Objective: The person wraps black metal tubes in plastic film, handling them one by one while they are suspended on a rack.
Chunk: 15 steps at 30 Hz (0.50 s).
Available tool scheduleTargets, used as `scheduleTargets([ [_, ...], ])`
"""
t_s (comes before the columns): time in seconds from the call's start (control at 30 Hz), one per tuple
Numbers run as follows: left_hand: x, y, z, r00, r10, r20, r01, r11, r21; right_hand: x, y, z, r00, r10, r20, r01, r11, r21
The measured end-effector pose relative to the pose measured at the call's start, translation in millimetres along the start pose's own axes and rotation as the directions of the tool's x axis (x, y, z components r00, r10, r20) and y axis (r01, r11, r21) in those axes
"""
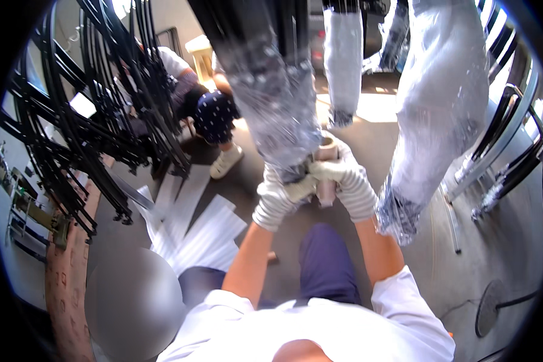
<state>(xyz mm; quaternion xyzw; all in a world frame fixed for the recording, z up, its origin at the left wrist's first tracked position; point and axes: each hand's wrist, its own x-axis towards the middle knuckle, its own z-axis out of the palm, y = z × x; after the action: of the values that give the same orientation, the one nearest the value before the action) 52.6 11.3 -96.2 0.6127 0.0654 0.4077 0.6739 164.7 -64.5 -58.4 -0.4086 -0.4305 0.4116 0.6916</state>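
Observation:
A bundle of long black bars wrapped in clear plastic film point(277, 108) hangs in front of me, its lower end at my hands. In a white knitted glove, my left hand point(274, 196) is closed around the bundle's lower tip. Beside it my right hand point(350, 181), gloved the same way, grips a short beige roll with a hollow core point(326, 151). The roll stands nearly upright, and its lower end shows below the fingers. Both hands are close together, and the gloves hide part of the bundle's tip.
More film-wrapped bundles hang ahead point(342, 60) and close by my right forearm point(437, 90). Bare black bars point(96, 90) hang at the left. White strips point(193, 223) lie on the floor. Another person point(214, 114) sits beyond them. A round dark base point(490, 308) is at the lower right.

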Motion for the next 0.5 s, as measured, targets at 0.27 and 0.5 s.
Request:
scheduleTargets([
  [0.27,19,-40,-51,0.884,0.317,0.344,-0.467,0.631,0.619,-54,-12,44,0.998,-0.041,0.036,0.048,0.976,-0.211],
  [0.5,42,-77,-124,0.962,0.228,0.152,-0.255,0.948,0.189,-79,-7,77,0.976,-0.2,0.088,0.216,0.945,-0.245],
])
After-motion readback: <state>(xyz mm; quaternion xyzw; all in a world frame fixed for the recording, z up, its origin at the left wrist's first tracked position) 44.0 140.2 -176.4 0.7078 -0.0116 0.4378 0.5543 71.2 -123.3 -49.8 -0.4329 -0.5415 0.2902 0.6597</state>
